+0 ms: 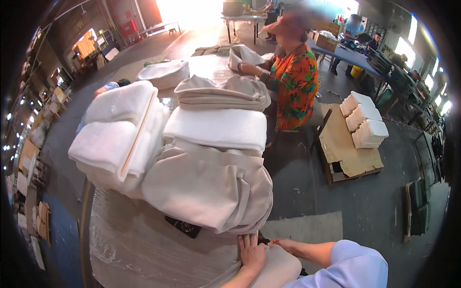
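Note:
At the table's near right edge a beige fabric piece lies bulging under my hands. My left hand rests on its far end, fingers stretched out and close together. Beside it, my right hand pinches at the fabric's edge; what sits between its fingertips is too small to make out. A small dark thing shows just beyond, partly hidden by the hands. Right ahead of my left fingertips is a thick stack of folded beige fabric, with a flat black object partly under its near side.
The plastic-covered table carries white padding stacks and more beige pieces. A person in an orange patterned shirt handles fabric at its far right. Someone's arm shows behind the left stack. White stacks stand on a cardboard-topped platform.

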`<state>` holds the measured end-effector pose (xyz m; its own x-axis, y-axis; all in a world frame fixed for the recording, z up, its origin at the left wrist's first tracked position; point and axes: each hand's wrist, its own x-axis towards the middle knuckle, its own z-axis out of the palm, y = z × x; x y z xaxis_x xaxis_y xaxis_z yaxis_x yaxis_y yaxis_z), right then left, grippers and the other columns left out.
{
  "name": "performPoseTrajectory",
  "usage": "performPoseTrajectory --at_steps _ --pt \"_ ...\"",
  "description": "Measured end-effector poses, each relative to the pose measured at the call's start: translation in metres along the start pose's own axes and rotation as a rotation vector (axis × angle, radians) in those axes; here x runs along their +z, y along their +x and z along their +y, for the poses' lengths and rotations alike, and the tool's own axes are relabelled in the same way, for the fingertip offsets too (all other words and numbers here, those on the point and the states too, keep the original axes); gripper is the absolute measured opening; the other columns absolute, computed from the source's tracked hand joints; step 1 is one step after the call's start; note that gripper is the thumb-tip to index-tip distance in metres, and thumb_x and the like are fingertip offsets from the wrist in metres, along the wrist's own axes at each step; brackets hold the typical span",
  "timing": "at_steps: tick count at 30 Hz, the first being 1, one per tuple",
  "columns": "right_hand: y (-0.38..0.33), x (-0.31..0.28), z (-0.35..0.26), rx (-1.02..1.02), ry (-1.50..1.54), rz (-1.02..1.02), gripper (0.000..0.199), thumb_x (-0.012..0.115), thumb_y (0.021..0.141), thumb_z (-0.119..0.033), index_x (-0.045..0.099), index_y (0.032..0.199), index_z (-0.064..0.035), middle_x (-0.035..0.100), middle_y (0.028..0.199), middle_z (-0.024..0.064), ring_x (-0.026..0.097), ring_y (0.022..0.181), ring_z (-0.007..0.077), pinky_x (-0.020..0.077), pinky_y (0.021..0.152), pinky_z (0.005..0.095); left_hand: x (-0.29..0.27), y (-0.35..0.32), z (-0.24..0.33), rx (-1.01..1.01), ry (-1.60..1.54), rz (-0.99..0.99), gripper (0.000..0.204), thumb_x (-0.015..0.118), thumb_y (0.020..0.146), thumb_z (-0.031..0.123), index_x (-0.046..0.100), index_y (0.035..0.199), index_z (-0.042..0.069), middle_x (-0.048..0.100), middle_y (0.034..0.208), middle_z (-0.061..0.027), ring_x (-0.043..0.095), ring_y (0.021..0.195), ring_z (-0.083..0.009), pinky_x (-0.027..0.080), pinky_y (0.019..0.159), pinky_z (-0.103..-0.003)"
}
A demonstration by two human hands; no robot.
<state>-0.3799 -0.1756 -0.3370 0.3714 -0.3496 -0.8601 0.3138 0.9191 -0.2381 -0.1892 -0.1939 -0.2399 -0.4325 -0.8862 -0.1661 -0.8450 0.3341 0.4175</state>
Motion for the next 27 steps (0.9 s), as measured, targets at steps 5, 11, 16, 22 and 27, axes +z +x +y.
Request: performPoseTrajectory --at_steps 5,11,16,22,27 --pt "0.017 -0.014 0.006 0.166 -0.007 -0.053 0.026 0.052 0.11 -0.03 0.07 0.113 -0.0114 0.073 0.103 0.0061 0.07 0.088 0.0196 0.0583 0.081 0.0367 0.007 0.002 -0.008 -0.018 -0.081 0.015 0.025 0.068 0.092 0.032 0.079 0.091 0.009 0.056 0.146 -0.0129 0.037 0.147 -0.0414 0.018 0.122 -0.069" --pt "0.02 0.004 0.011 0.212 -0.004 -0.061 0.026 0.052 0.11 -0.029 0.068 0.117 -0.0109 0.072 0.106 0.0069 0.07 0.09 0.02 0.058 0.083 0.0367 0.01 0.009 -0.018 -0.027 -0.051 -0.005 0.018 0.066 0.087 0.024 0.076 0.094 0.012 0.061 0.136 -0.0056 0.043 0.141 -0.0338 0.022 0.12 -0.07" --pt "0.008 0.018 0.006 0.206 -0.016 -0.047 0.026 0.051 0.11 -0.029 0.067 0.12 -0.0106 0.072 0.109 0.0075 0.069 0.092 0.0202 0.0578 0.084 0.0367 0.005 0.013 -0.019 -0.02 -0.09 0.06 0.021 0.068 0.087 0.019 0.078 0.104 0.014 0.064 0.127 -0.0076 0.046 0.134 -0.0357 0.028 0.115 -0.068" --pt "0.001 0.03 0.003 0.175 -0.028 -0.04 0.027 0.051 0.11 -0.028 0.065 0.124 -0.0101 0.071 0.112 0.0082 0.069 0.095 0.0206 0.0575 0.085 0.0367 -0.022 0.007 0.017 0.103 -0.599 -0.139 0.025 0.059 0.098 0.016 0.073 0.115 0.004 0.067 0.118 -0.015 0.06 0.119 -0.0363 0.043 0.109 -0.048" --pt "-0.007 0.035 0.006 0.162 -0.032 -0.021 0.028 0.051 0.11 -0.028 0.064 0.128 -0.0098 0.07 0.115 0.0088 0.069 0.097 0.0208 0.0573 0.087 0.0367 0.003 0.005 0.012 0.2 -0.873 -0.173 0.033 0.051 0.105 0.022 0.067 0.122 -0.002 0.066 0.126 -0.0173 0.059 0.124 -0.0338 0.043 0.107 -0.044"
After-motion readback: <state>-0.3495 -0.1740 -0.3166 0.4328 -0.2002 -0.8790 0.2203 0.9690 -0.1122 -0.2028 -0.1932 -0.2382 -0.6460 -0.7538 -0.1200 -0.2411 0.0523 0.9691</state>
